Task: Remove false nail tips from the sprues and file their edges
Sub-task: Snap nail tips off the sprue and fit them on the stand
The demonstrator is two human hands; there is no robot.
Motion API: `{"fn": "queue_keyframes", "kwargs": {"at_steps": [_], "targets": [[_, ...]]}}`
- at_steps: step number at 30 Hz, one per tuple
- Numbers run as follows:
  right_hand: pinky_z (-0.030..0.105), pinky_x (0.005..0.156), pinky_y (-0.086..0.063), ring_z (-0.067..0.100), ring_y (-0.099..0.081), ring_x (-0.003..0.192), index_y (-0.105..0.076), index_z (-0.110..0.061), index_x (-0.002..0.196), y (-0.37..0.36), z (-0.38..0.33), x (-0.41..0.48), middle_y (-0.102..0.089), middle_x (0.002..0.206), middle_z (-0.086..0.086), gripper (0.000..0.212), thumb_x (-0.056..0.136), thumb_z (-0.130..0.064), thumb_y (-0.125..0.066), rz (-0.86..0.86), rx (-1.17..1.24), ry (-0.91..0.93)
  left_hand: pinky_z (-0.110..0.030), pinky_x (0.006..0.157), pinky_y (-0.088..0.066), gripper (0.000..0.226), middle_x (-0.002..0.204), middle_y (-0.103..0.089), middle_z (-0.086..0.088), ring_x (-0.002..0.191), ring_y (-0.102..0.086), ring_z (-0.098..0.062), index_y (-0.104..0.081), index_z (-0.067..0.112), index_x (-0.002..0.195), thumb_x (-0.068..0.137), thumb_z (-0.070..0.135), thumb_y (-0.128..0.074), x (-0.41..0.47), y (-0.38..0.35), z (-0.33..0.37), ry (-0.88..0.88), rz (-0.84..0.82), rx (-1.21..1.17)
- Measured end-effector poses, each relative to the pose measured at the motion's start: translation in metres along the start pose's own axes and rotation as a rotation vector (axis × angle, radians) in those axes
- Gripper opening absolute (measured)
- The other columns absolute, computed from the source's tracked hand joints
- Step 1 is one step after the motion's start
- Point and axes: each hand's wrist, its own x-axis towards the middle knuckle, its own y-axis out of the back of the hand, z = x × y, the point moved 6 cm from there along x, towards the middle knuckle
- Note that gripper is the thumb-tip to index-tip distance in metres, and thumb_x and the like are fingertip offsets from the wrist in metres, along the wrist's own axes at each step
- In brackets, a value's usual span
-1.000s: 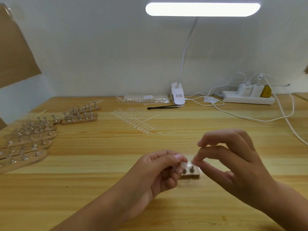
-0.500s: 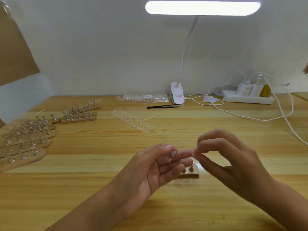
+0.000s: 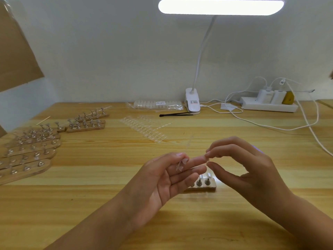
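It seems to be the detaching step: the left hand (image 3: pixel 162 179) pinches clear nail tips (image 3: pixel 180 165) under its thumb. The right hand (image 3: pixel 252 170), at 3 o'clock, is curled; whether it holds anything I cannot tell. The next move probably needs one tip picked for filing.

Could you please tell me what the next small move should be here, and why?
Probably move the right hand in to pinch one of the clear nail tips pinched by the left hand: the right one holds nothing, thumb and forefinger parted right beside them, above the peg holder.
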Motion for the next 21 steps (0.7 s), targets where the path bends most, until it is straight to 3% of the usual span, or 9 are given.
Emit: {"fn": "queue_keyframes", "kwargs": {"at_steps": [5,9,11,14,18,21], "targets": [[0.015,0.084,-0.046,0.009,-0.065,0.096,-0.069,-0.015,0.096,-0.001,-0.001,0.000,-0.067,0.098,-0.007,0.011,0.087,-0.020,-0.072,-0.013,0.098,-0.017,-0.021,0.070,-0.058,0.018,0.113,-0.072,-0.020,0.098,-0.073,-0.024,-0.075,0.020,0.072,0.086,0.023,-0.065,-0.002,0.002,0.004,-0.027,0.042,0.089],[0.016,0.086,-0.046,0.012,-0.066,0.099,-0.064,-0.023,0.097,-0.005,0.004,-0.003,-0.067,0.101,-0.012,0.016,0.084,-0.024,-0.073,-0.031,0.237,-0.116,-0.016,0.054,-0.050,0.031,0.096,-0.077,-0.006,0.073,-0.070,-0.010,-0.072,0.034,0.070,0.095,0.027,-0.057,-0.005,0.012,0.019,-0.267,0.250,0.439],[0.020,0.088,-0.048,0.010,-0.065,0.101,-0.065,-0.018,0.097,-0.012,0.005,-0.005,-0.067,0.102,-0.011,0.014,0.085,-0.025,-0.070,-0.094,0.204,-0.113,-0.015,0.051,-0.048,0.034,0.088,-0.076,-0.003,0.068,-0.067,-0.007,-0.073,0.035,0.068,0.095,0.023,-0.055,-0.008,0.020,0.029,-0.365,0.337,0.419],[0.027,0.088,-0.049,0.007,-0.063,0.103,-0.069,-0.016,0.097,-0.023,0.005,-0.008,-0.067,0.103,-0.011,0.012,0.086,-0.021,-0.069,-0.187,0.100,-0.091,-0.015,0.053,-0.049,0.019,0.084,-0.074,0.003,0.069,-0.065,-0.004,-0.075,0.034,0.068,0.082,0.034,-0.062,-0.009,0.027,0.033,-0.371,0.380,0.308],[0.021,0.092,-0.046,0.001,-0.059,0.103,-0.068,-0.018,0.110,-0.029,0.000,-0.008,-0.066,0.104,-0.013,0.026,0.089,-0.030,-0.059,-0.233,0.037,-0.063,-0.014,0.056,-0.050,0.014,0.082,-0.071,0.006,0.069,-0.062,-0.001,-0.074,0.031,0.069,0.071,0.043,-0.066,-0.007,0.028,0.025,-0.305,0.362,0.294],[0.019,0.094,-0.042,-0.001,-0.058,0.101,-0.062,-0.020,0.121,-0.032,0.000,-0.009,-0.065,0.103,-0.017,0.034,0.087,-0.025,-0.067,-0.255,-0.003,-0.059,-0.016,0.059,-0.049,0.015,0.081,-0.070,0.006,0.070,-0.061,-0.002,-0.074,0.030,0.071,0.071,0.043,-0.067,-0.006,0.027,0.018,-0.269,0.352,0.297]]}}
